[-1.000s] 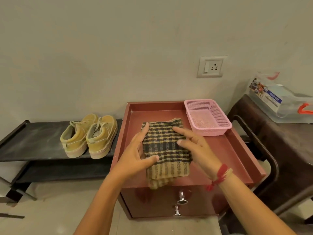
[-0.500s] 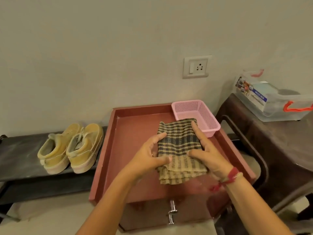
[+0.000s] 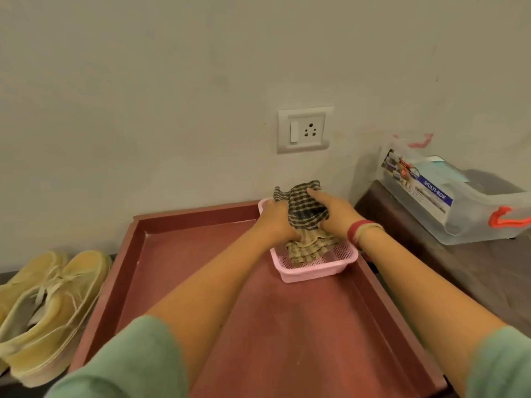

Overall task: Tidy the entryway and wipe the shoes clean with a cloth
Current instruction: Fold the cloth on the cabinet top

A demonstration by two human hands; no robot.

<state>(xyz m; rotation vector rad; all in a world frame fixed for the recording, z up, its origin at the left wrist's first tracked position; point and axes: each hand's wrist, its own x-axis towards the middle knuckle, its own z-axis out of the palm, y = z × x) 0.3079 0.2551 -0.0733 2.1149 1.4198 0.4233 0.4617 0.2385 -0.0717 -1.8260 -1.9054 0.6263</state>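
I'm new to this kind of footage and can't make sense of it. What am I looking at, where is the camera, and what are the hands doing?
There is no machine here. These are a person's two bare arms, seen from one wide-angle camera worn on the head, looking forward and down.

The left hand and right hand together hold a folded checked brown-and-black cloth. Its lower end is already inside a small pink plastic mesh basket. The basket stands at the back right of a red-brown rimmed cabinet top.

To the left sits a pair of yellow lace-up shoes. To the right, a clear plastic storage box with red handles rests on a dark table. A white wall socket is on the wall above.
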